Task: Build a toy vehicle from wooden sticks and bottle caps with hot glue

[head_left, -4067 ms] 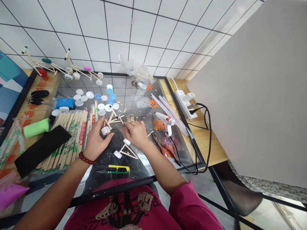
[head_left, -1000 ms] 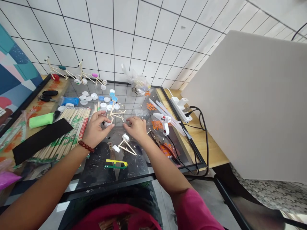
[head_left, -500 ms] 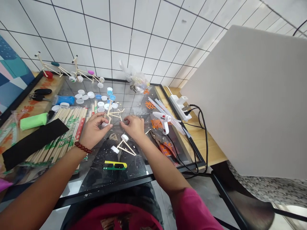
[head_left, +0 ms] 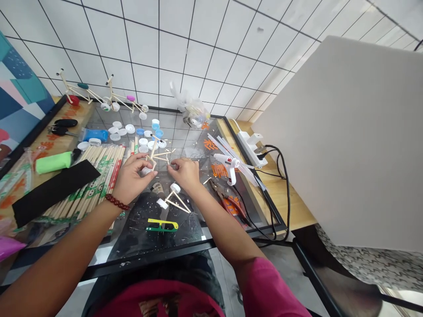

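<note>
My left hand (head_left: 132, 178), a red bead bracelet at its wrist, grips the near left corner of a small frame of wooden sticks (head_left: 160, 154). A white bottle cap lies partly under its fingers. My right hand (head_left: 185, 174) has thumb and forefinger pinched at the frame's right stick ends; how firmly it holds the stick is hard to see. Closer to me lies a second piece, a triangle of sticks (head_left: 178, 204) with two white caps as wheels. Yellow and green thread snips (head_left: 161, 225) rest on the glass in front of it.
A white glue gun (head_left: 228, 166), clear glue sticks (head_left: 224, 147) and red-handled pliers (head_left: 231, 203) lie right, beside a power strip (head_left: 247, 143). Wrapped chopsticks (head_left: 89, 185) and a black strip (head_left: 56, 191) lie left. Loose caps (head_left: 130, 128) and finished stick tricycles (head_left: 122, 99) are behind.
The whole view has shifted slightly, so things sit a little further right. Both hands keep nearly the same hold on the stick frame.
</note>
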Motion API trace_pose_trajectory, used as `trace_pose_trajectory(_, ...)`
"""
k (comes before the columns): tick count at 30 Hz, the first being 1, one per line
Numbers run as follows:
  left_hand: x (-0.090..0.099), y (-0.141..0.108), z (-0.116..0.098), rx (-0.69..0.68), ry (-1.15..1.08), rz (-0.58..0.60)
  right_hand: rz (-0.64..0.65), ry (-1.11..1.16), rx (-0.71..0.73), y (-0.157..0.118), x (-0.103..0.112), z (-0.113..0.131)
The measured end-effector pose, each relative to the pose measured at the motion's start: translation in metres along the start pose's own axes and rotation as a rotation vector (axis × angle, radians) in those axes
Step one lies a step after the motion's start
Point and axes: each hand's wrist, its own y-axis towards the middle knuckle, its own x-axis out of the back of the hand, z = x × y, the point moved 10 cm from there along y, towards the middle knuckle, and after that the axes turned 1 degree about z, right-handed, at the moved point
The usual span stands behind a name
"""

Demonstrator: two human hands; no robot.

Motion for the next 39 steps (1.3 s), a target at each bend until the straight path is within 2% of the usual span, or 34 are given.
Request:
trace_pose_trajectory(8, -0.002, -0.004, -0.018, -0.084, 0.102, 0.025, 0.018, -0.042, -0.002, -0.001, 0.002, 0.001)
trace_pose_trajectory(14, 0.002, -0.003, -0.020, -0.074, 0.080, 0.025, 0.017, -0.070, 0.011, -0.004, 0.006, 0.003)
trace_pose_trajectory(28, 0.008, -0.008, -0.026, -0.085, 0.169, 0.006, 0.054, -0.049, 0.059, -0.006, 0.001, 0.011)
trace_pose_trajectory(39, 0.001, -0.014, -0.025, -0.092, 0.165, -0.036, 0.060, -0.074, 0.021, -0.002, -0.002, 0.009)
